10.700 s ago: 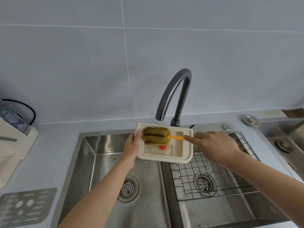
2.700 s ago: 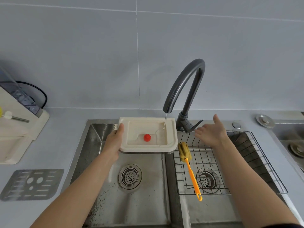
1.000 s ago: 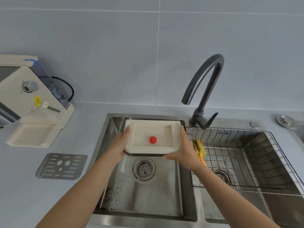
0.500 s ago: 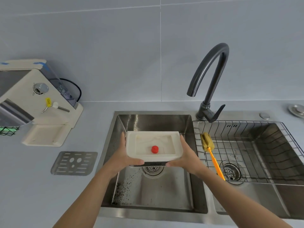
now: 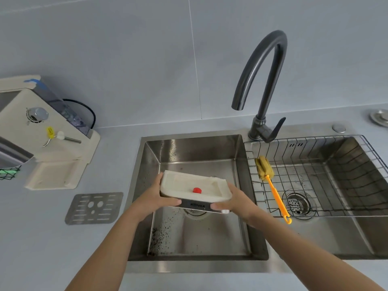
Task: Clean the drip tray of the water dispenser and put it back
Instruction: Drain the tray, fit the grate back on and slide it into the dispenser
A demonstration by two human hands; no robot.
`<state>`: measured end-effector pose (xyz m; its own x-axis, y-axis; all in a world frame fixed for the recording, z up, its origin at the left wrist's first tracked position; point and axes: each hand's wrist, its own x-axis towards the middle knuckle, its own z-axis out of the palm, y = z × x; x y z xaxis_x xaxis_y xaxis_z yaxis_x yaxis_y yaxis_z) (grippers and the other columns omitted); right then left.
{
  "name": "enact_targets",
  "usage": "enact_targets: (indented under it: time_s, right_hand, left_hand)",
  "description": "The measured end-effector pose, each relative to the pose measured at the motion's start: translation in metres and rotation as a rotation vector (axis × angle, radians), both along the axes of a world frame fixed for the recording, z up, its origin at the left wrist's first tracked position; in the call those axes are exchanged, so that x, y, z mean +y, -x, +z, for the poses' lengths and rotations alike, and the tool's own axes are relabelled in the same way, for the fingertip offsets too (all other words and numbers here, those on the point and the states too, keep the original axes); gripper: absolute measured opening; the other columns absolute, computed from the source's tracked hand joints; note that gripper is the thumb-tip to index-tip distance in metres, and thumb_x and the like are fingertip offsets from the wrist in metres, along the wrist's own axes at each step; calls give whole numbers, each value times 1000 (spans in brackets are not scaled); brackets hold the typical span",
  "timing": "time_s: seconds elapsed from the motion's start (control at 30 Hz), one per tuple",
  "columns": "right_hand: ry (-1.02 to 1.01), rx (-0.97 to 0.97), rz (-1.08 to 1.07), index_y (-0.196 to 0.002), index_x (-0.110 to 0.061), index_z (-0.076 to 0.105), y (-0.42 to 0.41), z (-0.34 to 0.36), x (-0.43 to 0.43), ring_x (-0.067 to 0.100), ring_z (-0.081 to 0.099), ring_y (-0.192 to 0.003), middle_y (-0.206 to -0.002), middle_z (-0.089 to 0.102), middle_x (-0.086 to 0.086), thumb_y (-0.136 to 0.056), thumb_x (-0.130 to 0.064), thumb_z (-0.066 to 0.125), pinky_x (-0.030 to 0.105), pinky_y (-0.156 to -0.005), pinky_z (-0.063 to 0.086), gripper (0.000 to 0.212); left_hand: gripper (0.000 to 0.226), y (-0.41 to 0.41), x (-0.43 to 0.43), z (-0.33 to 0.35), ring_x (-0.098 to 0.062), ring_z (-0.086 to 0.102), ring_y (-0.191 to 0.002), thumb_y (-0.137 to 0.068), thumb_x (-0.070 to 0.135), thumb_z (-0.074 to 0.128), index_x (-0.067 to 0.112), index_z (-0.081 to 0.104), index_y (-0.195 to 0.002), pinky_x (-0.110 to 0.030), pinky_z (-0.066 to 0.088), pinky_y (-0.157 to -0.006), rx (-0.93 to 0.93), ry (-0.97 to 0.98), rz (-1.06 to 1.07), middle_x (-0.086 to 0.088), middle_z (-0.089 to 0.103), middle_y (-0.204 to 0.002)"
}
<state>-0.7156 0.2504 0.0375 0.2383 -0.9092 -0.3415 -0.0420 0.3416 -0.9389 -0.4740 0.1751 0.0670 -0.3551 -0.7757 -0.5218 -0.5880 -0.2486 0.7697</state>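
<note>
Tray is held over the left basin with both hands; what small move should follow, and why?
Probably tip the cream plastic drip tray further to drain: left hand and right hand already tilt it over the steel sink basin, and the dark tap looks off.

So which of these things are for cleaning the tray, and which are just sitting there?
For the job:
drip tray, held by left hand and right hand over the sink
water dispenser
metal grate
brush
tap

Just sitting there:
wire basket
round metal cap
green thing at the left edge
</note>
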Motion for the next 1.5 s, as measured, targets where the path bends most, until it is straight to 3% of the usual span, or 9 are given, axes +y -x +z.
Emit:
enact_targets:
  time_s: [0.13, 0.3, 0.4, 0.53, 0.73, 0.9, 1.13, 1.37, 1.5]
  right_hand:
    - [-107, -93, -35, -121, -18, 55, -3, -7, -4, 18, 60, -111, -121, 64, 6, -62, -23, 73, 29, -96, 49, 62]
    - [-354, -206, -94, -104, -7, 61, -6, -11, -13, 18, 60, -92, -107, 64, 10, -79, -13, 68, 25, -85, 46, 27]
    - [-497, -304, -175, -115, 9, 56, -10, -11, -18, 24, 58, -97, -109, 61, 17, -82, -13, 63, 29, -91, 47, 41]
    - [-597, -461, -209, -100, -6, 63, -13, -7, -20, 15, 67, -76, -88, 70, 6, -82, -17, 64, 22, -59, 54, 22]
    - [-708, -487, -231, -102, -7, 62, -16, -8, -11, 21, 67, -80, -93, 69, 9, -74, -23, 70, 29, -59, 56, 32]
    - [-690, -438, -262, -100, -2, 59, -8, 4, -20, 23, 62, -86, -96, 65, 12, -71, -19, 72, 32, -78, 52, 36]
    - [-477, -384, -198, -102, -8, 62, 17, 41, -46, 15, 60, -79, -88, 65, 4, -65, -27, 71, 23, -68, 50, 42]
    - [-732, -306, -111, -103, -5, 59, 7, 3, -8, 21, 61, -86, -95, 64, 10, -65, -25, 74, 33, -84, 52, 46]
    - [-524, -243, -102, -98, -6, 62, 20, 34, -37, 10, 65, -65, -83, 66, 3, -74, -27, 69, 20, -58, 52, 33]
  left_hand:
    - [95, 4, -16, 4, -17, 45, -114, -68, 19, 78, 24, 19, -142, -33, 39, -100, -51, -30, -5, 4, 48, -121]
    - [80, 14, -37, 16, -9, 44, -107, -74, 29, 71, 18, 27, -140, -26, 31, -95, -76, -51, -45, 4, 47, -126]
    - [61, 22, -51, 25, -13, 46, -109, -76, 39, 67, 18, 44, -128, -28, 31, -93, -150, -47, -75, 1, 52, -123]
    - [35, 32, -67, 35, -14, 49, -109, -76, 45, 65, 25, 60, -104, -29, 31, -93, -229, -66, -127, 6, 59, -108]
    - [75, 38, -76, 26, -23, 37, -130, -67, 56, 68, 16, 51, -127, -36, 27, -110, -335, -130, -183, -6, 43, -139]
    - [63, 42, -76, 27, -22, 42, -125, -72, 49, 68, 15, 54, -123, -39, 26, -112, -269, -135, -180, -7, 51, -133]
    - [43, 55, -96, 71, -17, 52, -101, -70, 51, 67, 26, 57, -103, -28, 41, -79, -152, 97, -92, 5, 58, -103]
    - [82, 39, -44, 15, -32, 28, -137, -63, 49, 66, 7, 46, -131, -43, 23, -115, -179, -371, -202, -20, 34, -145]
    - [21, 43, -61, 49, -14, 53, -110, -76, 44, 64, 35, 63, -95, -32, 39, -96, -91, -112, -156, 5, 62, -110]
